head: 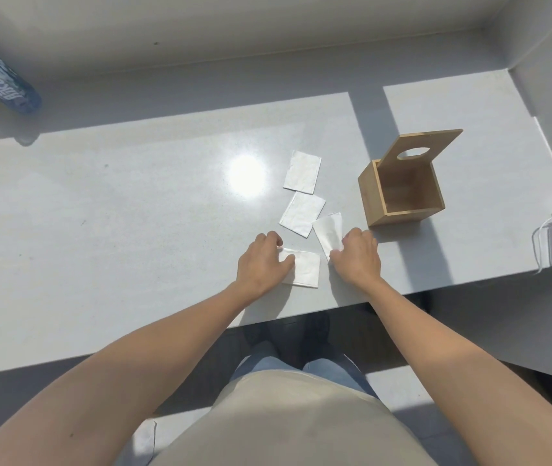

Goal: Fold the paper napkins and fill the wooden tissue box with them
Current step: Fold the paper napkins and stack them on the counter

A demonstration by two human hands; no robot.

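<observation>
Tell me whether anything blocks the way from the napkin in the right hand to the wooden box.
Nothing visible does. The right hand pinches a napkin just near and left of the wooden tissue box. Only bare countertop lies between them, the lid is swung up and back, and the box looks empty.

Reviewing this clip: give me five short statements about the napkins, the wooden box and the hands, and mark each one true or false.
1. The square wooden tissue box has its lid with the oval slot raised. True.
2. White paper napkins already fill the box. False: its inside looks empty.
3. Four white paper napkins lie on the pale grey counter. True: the far napkin, the middle napkin, the right napkin and the near napkin.
4. The left hand rests on the box. False: it presses on the near napkin.
5. The right hand holds the blue labelled plastic bottle. False: it touches the right napkin; the bottle lies at far left.
</observation>
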